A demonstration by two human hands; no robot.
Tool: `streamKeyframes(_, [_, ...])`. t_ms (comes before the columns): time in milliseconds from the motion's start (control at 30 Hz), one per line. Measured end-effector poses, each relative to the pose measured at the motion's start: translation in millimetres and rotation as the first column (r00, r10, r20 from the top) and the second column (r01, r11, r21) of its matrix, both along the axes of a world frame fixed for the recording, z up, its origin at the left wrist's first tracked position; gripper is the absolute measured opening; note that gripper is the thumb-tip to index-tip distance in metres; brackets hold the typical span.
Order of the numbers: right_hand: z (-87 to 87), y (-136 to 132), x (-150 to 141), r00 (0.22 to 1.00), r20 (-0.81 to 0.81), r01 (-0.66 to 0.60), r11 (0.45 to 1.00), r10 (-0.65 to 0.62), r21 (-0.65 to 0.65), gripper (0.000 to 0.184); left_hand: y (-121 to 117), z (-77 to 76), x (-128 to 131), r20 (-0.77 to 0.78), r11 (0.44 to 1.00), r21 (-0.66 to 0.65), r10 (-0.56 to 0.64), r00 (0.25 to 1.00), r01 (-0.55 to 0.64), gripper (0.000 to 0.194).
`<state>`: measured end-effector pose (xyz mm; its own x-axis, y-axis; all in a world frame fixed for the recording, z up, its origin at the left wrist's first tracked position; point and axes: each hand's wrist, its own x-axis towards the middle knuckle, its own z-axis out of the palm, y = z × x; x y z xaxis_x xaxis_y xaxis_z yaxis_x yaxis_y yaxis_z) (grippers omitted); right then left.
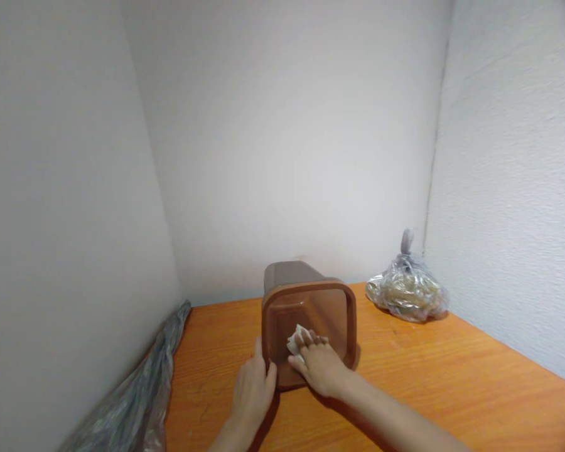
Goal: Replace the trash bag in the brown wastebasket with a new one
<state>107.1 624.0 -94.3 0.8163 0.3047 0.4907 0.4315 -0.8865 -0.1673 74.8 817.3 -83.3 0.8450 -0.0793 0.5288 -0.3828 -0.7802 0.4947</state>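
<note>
A brown plastic bin (268, 295) lies on its side on the orange wooden table, its rectangular mouth facing me. My left hand (253, 384) grips the left edge of the rim, with the thumb at the inner side and the fingers along the outside. Inside the mouth, my right hand (317, 364) holds a crumpled white tissue or cloth (297, 339) under its fingers. Whether the white piece touches the inner wall I cannot tell.
At the back right corner of the table (405, 376) sits a knotted clear plastic bag (407, 289) with yellowish contents. A long grey plastic bag (141, 383) lies along the left edge. White walls (287, 138) close in the back and both sides.
</note>
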Motion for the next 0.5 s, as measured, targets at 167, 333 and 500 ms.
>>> streamKeyframes(167, [1.5, -19.6, -64.7, 0.985, -0.010, -0.172, 0.985, 0.171, -0.021, 0.057, -2.4, 50.2, -31.8, 0.127, 0.944, 0.285, 0.138, 0.982, -0.170, 0.054])
streamKeyframes(333, [12.0, -19.7, -72.1, 0.973, 0.005, -0.230, 0.972, 0.231, -0.042, 0.054, -28.5, 105.1, -67.8, 0.315, 0.913, 0.360, 0.078, 0.946, -0.195, 0.032])
streamKeyframes(500, [3.1, -16.5, -45.0, 0.974, 0.057, -0.219, 0.975, 0.220, -0.033, 0.039, -54.4, 109.0, -71.2, 0.445, 0.935, 0.341, -0.071, 0.893, -0.095, 0.035])
